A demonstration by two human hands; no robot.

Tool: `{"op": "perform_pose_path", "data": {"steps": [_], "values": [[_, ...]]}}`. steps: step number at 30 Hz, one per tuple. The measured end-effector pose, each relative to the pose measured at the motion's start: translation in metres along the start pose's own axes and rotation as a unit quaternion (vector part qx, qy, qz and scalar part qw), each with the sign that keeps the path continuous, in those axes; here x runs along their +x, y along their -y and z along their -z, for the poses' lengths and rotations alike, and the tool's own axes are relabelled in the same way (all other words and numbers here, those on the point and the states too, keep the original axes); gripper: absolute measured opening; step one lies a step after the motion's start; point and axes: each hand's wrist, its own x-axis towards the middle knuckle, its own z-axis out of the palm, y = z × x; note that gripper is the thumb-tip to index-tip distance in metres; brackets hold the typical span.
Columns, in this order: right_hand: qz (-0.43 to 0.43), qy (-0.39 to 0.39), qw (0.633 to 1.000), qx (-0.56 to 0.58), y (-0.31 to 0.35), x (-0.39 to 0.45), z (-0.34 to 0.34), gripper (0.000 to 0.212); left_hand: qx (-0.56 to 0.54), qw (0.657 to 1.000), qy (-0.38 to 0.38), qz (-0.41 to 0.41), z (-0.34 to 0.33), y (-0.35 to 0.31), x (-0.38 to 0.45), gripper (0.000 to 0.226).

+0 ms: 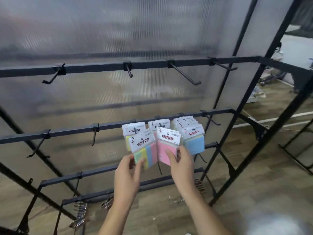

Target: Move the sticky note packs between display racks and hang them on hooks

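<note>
Packs (189, 131) already hang just above my hands. Left hand (128, 168) pinches a striped pack (145, 150), right hand (182, 161) a pink pack (167, 146); maybe still hooked, too blurry.

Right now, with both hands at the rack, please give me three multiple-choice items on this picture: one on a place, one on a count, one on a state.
1. Where does the thickest bunch of hanging packs sit?
A. right of the held packs
B. on the top bar
C. on the floor

2. How many hooks show on the top bar?
A. one
B. four
C. nine

3. What does the right hand do?
A. hangs idle
B. grips a bar
C. holds a pink pack

Answers:
1 A, the thick bunch hangs on the middle bar, right of both hands.
2 B, four hooks stand along the top bar, all bare.
3 C, the right hand holds the pink pack; the left hand holds a striped pack.
</note>
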Motion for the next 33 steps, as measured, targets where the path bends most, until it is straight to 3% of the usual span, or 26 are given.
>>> {"op": "perform_pose_path", "data": {"steps": [7, 10, 16, 20, 29, 33], "values": [[-0.083, -0.076, 0.994, 0.013, -0.034, 0.002, 0.065, 0.022, -0.032, 0.991, 0.129, 0.004, -0.066, -0.030, -0.006, 0.011], [-0.113, -0.156, 0.981, 0.013, -0.056, 0.000, 0.120, 0.022, -0.033, 0.979, 0.201, -0.029, -0.115, -0.051, -0.019, 0.021], [-0.195, -0.303, 0.932, -0.038, -0.121, -0.009, 0.232, 0.014, -0.048, 0.929, 0.361, -0.074, -0.230, -0.097, -0.057, 0.015], [-0.232, -0.390, 0.890, -0.039, -0.160, -0.014, 0.310, 0.007, -0.058, 0.889, 0.445, -0.091, -0.316, -0.131, -0.091, 0.023], [-0.284, -0.477, 0.828, -0.077, -0.241, 0.001, 0.487, 0.011, -0.104, 0.827, 0.549, -0.068, -0.506, -0.223, -0.167, 0.037], [-0.317, -0.515, 0.791, -0.091, -0.277, -0.004, 0.558, 0.014, -0.099, 0.806, 0.572, -0.115, -0.581, -0.259, -0.210, 0.034]]}}
